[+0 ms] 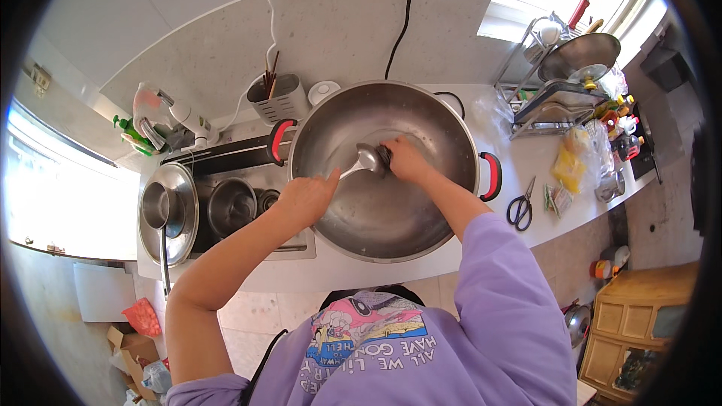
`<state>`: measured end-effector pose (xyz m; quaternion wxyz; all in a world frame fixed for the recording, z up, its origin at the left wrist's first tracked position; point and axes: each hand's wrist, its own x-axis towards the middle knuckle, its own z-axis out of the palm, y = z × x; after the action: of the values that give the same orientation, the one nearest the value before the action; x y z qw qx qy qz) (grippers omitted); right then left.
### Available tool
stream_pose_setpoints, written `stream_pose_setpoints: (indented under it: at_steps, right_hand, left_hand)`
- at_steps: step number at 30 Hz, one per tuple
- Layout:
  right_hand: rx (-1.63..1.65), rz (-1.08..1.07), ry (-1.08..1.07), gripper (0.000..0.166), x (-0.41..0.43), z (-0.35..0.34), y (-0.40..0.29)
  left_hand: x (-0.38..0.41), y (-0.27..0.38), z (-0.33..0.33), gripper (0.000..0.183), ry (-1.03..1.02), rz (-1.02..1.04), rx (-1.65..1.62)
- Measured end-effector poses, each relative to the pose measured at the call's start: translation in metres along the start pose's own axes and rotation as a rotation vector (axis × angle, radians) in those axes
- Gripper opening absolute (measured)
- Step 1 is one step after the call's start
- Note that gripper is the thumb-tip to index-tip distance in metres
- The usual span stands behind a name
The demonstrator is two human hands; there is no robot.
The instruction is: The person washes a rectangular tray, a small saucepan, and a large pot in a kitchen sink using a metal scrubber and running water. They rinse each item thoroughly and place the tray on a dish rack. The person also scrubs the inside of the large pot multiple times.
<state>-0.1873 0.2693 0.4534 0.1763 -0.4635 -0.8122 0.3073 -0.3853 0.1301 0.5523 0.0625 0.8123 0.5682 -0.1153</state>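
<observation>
A large metal wok point(389, 225) with red-and-black side handles stands on the white counter before me. My left hand point(309, 194) grips the handle of a metal ladle point(369, 158), whose bowl is over the wok's middle. At the bowl's right side, my right hand point(405, 159) holds a dark scouring pad point(383, 159), partly hidden by the fingers. A little water seems to lie in the wok behind the hands.
On the left, a sink point(299, 248) holds a metal pot point(232, 207); a lid point(148, 237) bearing a saucepan point(158, 204) lies beside it. A utensil holder point(279, 102) stands behind. Black-handled scissors point(520, 211), a yellow bag point(568, 166) and a dish rack point(527, 110) are at the right.
</observation>
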Motion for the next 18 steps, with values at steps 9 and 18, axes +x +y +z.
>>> stream_pose_setpoints:
  at_steps: [9, 18]
  right_hand:
    - [-0.138, -0.258, -0.169, 0.034, 0.036, 0.003, -0.034]
    - [-0.071, -0.333, -0.259, 0.032, 0.018, -0.007, -0.026]
  left_hand:
    - [0.001, 0.0, 0.009, 0.054, 0.072, -0.03, 0.035]
    - [-0.001, 0.003, 0.007, 0.053, 0.087, 0.033, 0.029]
